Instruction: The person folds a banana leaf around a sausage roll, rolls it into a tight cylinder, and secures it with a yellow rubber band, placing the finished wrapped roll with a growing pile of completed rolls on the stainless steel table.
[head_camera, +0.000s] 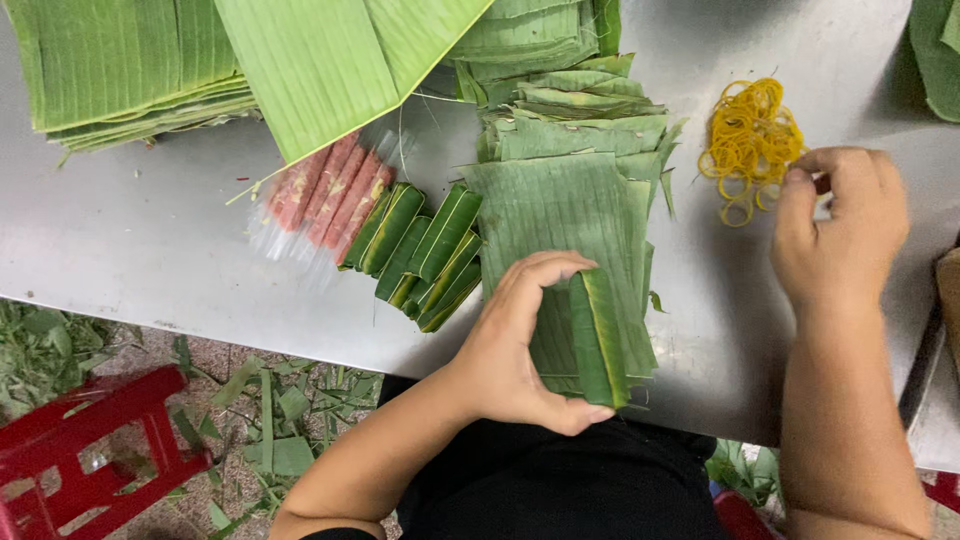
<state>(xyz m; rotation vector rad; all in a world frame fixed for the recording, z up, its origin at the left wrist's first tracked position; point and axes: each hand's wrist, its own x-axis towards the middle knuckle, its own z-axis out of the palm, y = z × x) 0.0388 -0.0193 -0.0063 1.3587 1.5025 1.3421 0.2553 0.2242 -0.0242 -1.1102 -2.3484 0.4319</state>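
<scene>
Left hand (520, 345) grip clamped on a leaf-wrapped roll (597, 338), thumb under its near end, fingers curled over the top. Roll sits upright-ish on the near edge of a stack of cut leaf pieces (570, 205), which spreads away from the grip across the table (150, 250).

Right hand (840, 235) grip pinched together at the edge of a pile of yellow bands (750, 145), fingertips touching the nearest bands; whether one is actually caught, cannot tell. Pile lies just beyond that grip, well apart from the roll.

Left of the left-hand grip: a cluster of finished wrapped rolls (425, 255), lying tilted and touching each other. Further left of them, pink sausages in clear plastic (325, 190), partly under a big leaf (330, 60). Far left beyond, a pile of large leaves (120, 70). Below the table edge, leaf scraps on the floor (270, 420) and a red stool (90, 450).
</scene>
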